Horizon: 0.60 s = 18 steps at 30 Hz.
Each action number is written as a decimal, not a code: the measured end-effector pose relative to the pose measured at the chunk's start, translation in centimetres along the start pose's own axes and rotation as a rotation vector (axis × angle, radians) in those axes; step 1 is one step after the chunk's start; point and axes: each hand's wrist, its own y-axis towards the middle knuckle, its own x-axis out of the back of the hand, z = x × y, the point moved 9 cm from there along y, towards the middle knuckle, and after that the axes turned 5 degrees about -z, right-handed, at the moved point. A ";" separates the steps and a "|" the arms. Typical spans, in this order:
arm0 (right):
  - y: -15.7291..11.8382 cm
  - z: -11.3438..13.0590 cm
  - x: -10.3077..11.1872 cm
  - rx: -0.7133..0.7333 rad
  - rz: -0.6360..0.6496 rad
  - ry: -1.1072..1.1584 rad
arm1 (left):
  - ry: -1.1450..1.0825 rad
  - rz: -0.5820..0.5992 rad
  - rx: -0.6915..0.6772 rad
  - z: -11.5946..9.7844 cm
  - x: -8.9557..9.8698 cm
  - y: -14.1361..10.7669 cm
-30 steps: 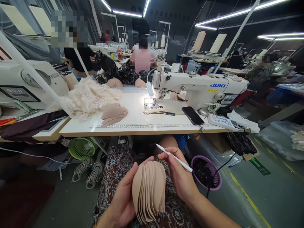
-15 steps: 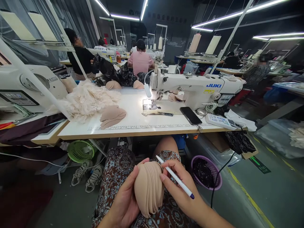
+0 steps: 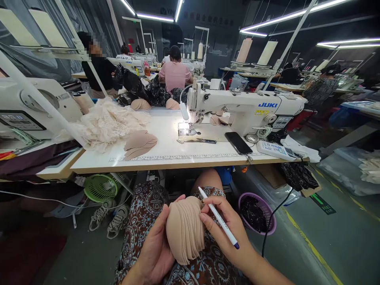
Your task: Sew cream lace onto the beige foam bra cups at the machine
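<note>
Above my lap, a stack of beige bra cups (image 3: 184, 229) rests in my left hand (image 3: 158, 245), its thumb along the near face and its fingers behind. My right hand (image 3: 227, 227) holds a white marker pen (image 3: 219, 219) between thumb and fingers, with the white tip pointing up and left and the dark purple end toward my wrist. The thumb and fingertips of that hand also touch the right edge of the stack. Fingers behind the cups are hidden.
Ahead stands a white sewing machine (image 3: 237, 107) on a table (image 3: 166, 156). Flat beige pieces (image 3: 140, 144), cream lace (image 3: 109, 122), tweezers (image 3: 198, 141) and a black phone (image 3: 238, 143) lie there. A purple basket (image 3: 271, 225) sits on the floor at right. Other people work beyond.
The stack has shifted slightly up and left and looks a little more fanned out. My right hand and the pen have moved slightly with it; both grips stay the same.
</note>
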 end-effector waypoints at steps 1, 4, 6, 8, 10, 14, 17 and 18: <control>0.0 0.1 0.0 0.009 0.000 -0.012 | -0.002 0.010 0.006 0.1 0.0 0.0; 0.3 0.3 0.0 0.052 -0.016 -0.066 | 0.019 0.030 0.033 0.4 -0.2 -0.1; 0.6 0.2 0.3 0.063 -0.055 -0.083 | 0.032 0.042 0.051 0.7 -0.3 -0.2; 0.8 -0.4 0.6 0.030 -0.106 -0.038 | 0.034 0.069 0.063 0.9 -0.6 -0.3; 0.6 -1.4 0.3 -0.048 -0.101 0.096 | 0.068 0.101 0.093 1.3 -0.7 -0.5; -0.8 -2.9 -2.6 -0.193 0.081 0.437 | 0.200 0.143 0.147 2.2 -0.6 -1.1; -1.9 -2.6 -3.6 -0.203 0.112 0.631 | 0.206 0.163 0.111 1.8 -0.6 -1.4; -2.1 -2.4 -3.7 -0.194 0.106 0.673 | 0.193 0.178 0.098 1.6 -0.7 -1.5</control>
